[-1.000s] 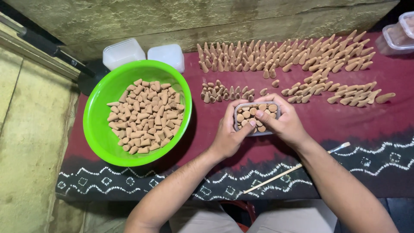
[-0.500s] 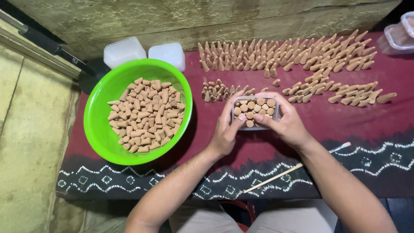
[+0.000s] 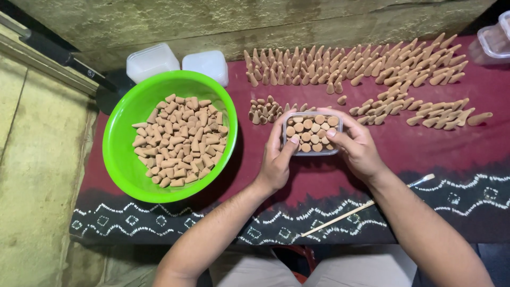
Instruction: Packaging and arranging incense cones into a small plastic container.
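Head view, 1 entry.

Item: small clear plastic box [image 3: 312, 134], rectangular, shallow, packed with tan incense cones standing upright so that their round bases face up. Location: held just above the dark red patterned cloth [image 3: 435, 143], near the middle of the table, in front of the rows of loose cones.

Holders: left hand [image 3: 277, 159] wraps the box's left end, thumb on the near wall and fingers curled behind the far wall. Right hand [image 3: 357, 146] grips the right end, thumb and forefinger pinching the near right corner. Both hands are closed on the box, none of the fingers free.

Handling, judged: light; thin walls likely flex under a squeeze; smooth plastic may slip. The cones look brittle and loose-packed, so tilting could spill them. Best hold is at the 2 short ends, level, as now.

Surroundings: green bowl [image 3: 125, 159] heaped with cones, to the left, apart from the hands. Rows of longer cones [image 3: 350, 69] along the far edge. 2 white lidded tubs [image 3: 207, 64] behind the bowl. Thin wooden stick [image 3: 340, 219] on the cloth's near border.
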